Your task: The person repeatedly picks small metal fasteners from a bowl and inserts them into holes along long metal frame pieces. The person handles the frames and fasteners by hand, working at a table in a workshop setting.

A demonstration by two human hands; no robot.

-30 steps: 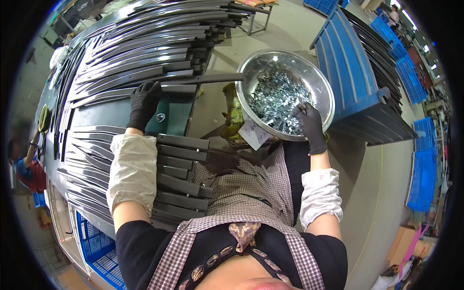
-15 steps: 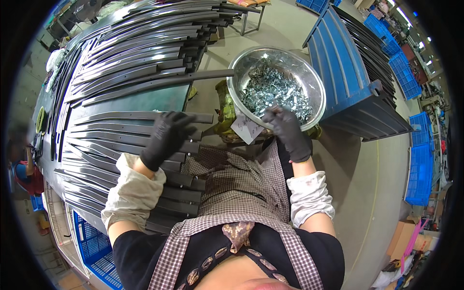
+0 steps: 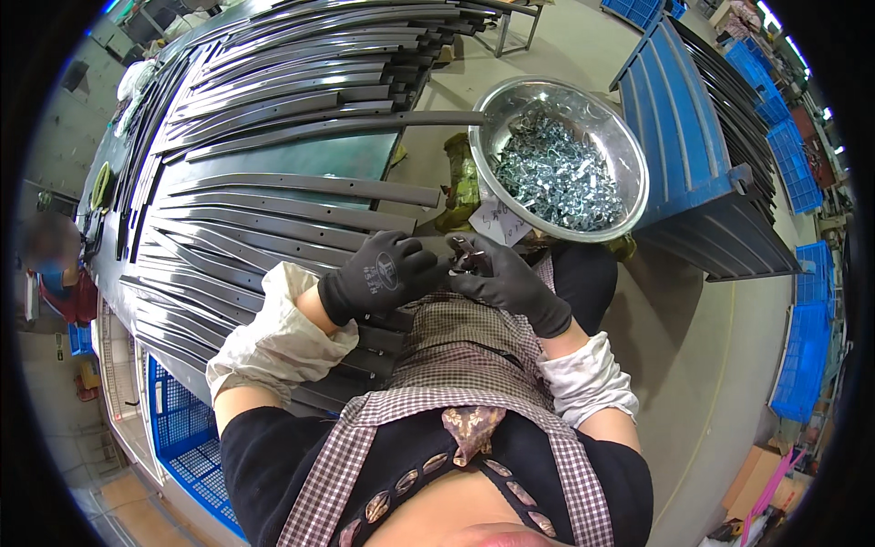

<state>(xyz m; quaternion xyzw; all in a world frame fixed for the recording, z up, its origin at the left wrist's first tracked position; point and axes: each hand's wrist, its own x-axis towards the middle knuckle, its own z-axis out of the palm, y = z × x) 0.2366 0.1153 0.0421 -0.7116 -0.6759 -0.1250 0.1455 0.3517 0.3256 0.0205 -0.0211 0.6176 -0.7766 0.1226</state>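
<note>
Both my hands wear dark gloves and meet at the near right end of a row of long dark strips (image 3: 301, 209) on the table. My left hand (image 3: 387, 272) is closed around the end of one strip. Close beside it, my right hand (image 3: 510, 284) pinches a small shiny metal clip (image 3: 468, 255) at that strip's end. Fingers partly hide the clip, so its seating on the strip cannot be told. Beyond my right hand stands a round metal basin (image 3: 640, 196) holding many small metal clips (image 3: 556, 173).
More dark strips (image 3: 301, 100) lie stacked across the far table (image 3: 346, 155), one jutting toward the basin. A blue ribbed bin (image 3: 684, 137) stands right of the basin. A blue crate (image 3: 187, 456) sits at lower left, and another person (image 3: 64, 273) is at far left.
My right hand has come from the basin's rim down and left, with a clip in it. My left hand has moved right and closed on a strip's end. The view has shifted slightly.
</note>
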